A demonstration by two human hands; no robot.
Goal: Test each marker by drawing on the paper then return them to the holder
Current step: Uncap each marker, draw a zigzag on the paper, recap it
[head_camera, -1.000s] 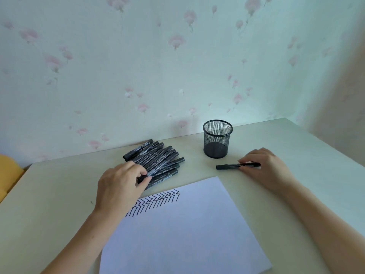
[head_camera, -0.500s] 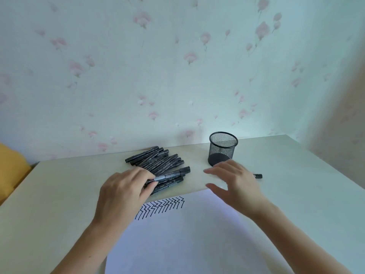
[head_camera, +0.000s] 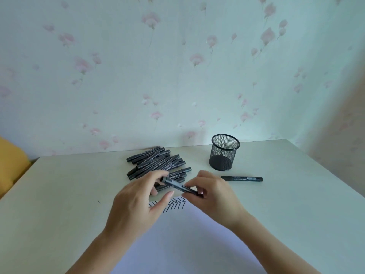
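Pale wallpaper (head_camera: 177,76) with pink flowers stands behind a light table (head_camera: 59,194), and two bare hands meet over it. Both hands hold one black marker (head_camera: 178,186) just above the table, and it tilts down from left to right. Left hand (head_camera: 138,202) has its fingertips curled round the upper end of the marker, with the thumb stretched out below. Right hand (head_camera: 213,196) pinches the lower end, with its fingers curled tight around it. Under the hands lies a white sheet of paper (head_camera: 187,244), which reaches down to the near edge of the table. Black zigzag lines (head_camera: 176,204) are drawn near the top of the paper, and the left hand hides part of them. Just behind the hands sits a pile of black markers (head_camera: 156,163), lying side by side and on top of each other. Off to the right, another black marker (head_camera: 242,178) lies flat on the table by itself. Near it, a bit farther back, stands a black mesh holder (head_camera: 224,155), upright, with no markers showing inside. Something yellow (head_camera: 11,161) peeks out past the left end of the table.
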